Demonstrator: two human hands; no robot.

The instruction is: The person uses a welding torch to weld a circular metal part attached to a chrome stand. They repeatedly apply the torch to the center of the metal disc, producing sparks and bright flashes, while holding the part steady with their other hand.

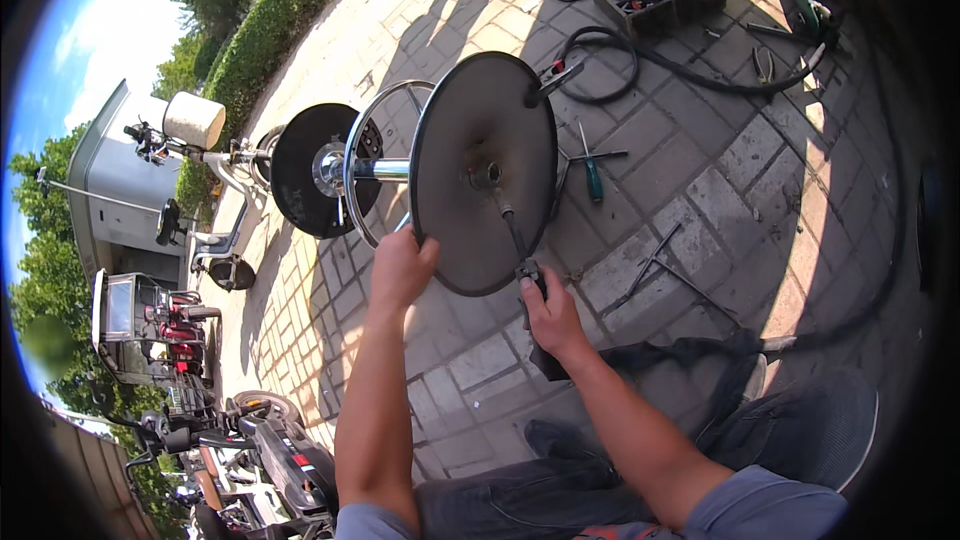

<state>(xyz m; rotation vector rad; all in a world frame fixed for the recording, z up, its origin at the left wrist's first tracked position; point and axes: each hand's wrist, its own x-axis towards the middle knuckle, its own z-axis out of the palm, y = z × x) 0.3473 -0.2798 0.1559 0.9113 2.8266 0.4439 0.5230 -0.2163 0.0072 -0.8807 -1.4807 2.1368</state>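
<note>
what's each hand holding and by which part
The left hand grips the large dark disc by its lower-left rim; the right hand holds the black torch-like tool by its handle.

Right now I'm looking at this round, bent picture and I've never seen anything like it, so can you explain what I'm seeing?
There's no robot here, just a person's two bare hands. The one picture comes from a wide fisheye camera worn on the person's head and looking down, so straight edges bend. The left hand grips the rim of a large dark disc, with a chrome pole behind it. The right hand holds a torch-like tool, its tip near the disc's middle. On the paving are a green-handled screwdriver, pliers and an open toolbox.
</note>
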